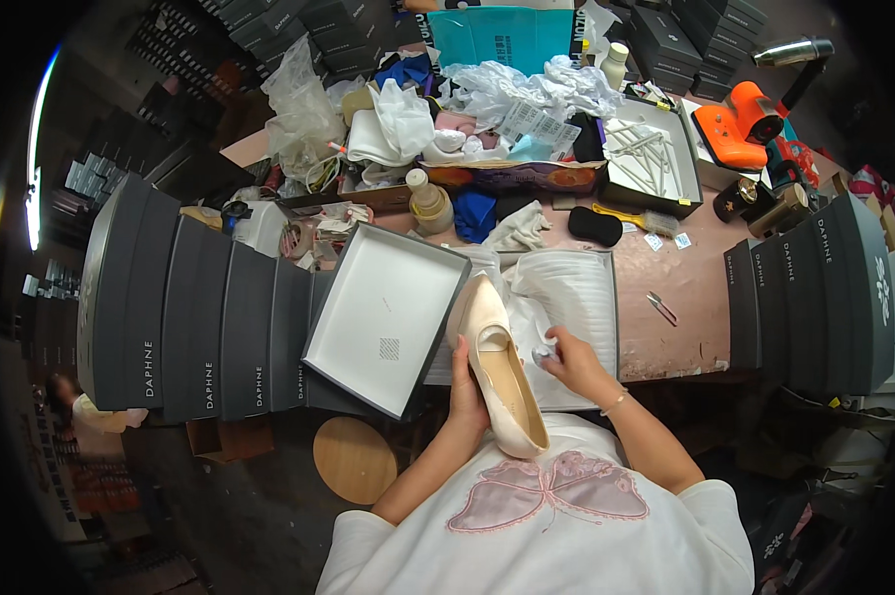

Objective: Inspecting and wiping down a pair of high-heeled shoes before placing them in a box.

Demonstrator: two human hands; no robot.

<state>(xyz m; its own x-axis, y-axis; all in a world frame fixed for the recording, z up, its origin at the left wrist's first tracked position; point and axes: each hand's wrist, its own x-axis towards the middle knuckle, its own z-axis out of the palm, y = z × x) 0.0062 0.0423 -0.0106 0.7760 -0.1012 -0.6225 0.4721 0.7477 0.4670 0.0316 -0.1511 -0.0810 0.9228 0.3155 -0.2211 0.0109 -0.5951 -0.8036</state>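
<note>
While the left hand wraps around the side of a cream pump, its fingers are curled shut on the shoe's middle, holding it sole-side toward the body, toe pointing away over the open box. The right hand pinches a small pale object, too small to identify, just beside the shoe's opening. The pump looks light and fairly stiff, with a smooth, scuff-prone skin, so the waist is likely the safest grip. A grey lid lies to the left, and stacked dark boxes flank the cluttered table.
</note>
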